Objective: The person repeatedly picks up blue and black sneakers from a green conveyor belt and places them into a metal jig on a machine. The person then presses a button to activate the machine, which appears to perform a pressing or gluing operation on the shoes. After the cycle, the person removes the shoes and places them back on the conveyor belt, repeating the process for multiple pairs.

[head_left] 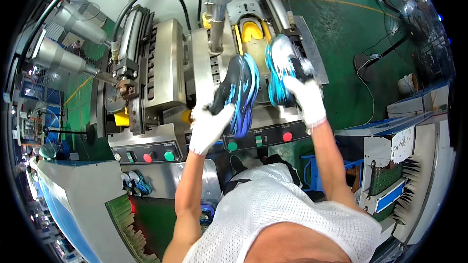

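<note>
My left hand [211,125], in a white glove, is closed round a black shoe [237,95]. The shoe's thick blue and purple sole is turned to the right. Gripped in my right hand [306,98], also gloved, is a second shoe [280,68] with a wavy light-blue sole facing left. Its white and black upper is partly smeared by motion. Both shoes are held apart above the front of a metal press machine [197,51]. Just beyond them lies a yellow U-shaped pad [252,31] in the machine's bed.
Green and red buttons line the control panel [258,139] in front of me. A similar station with a cylinder [129,34] stands at left. Below left, more shoes [136,183] rest near a conveyor opening [156,224]. At right are a bristle-edged machine [407,185] and a floor fan [390,34].
</note>
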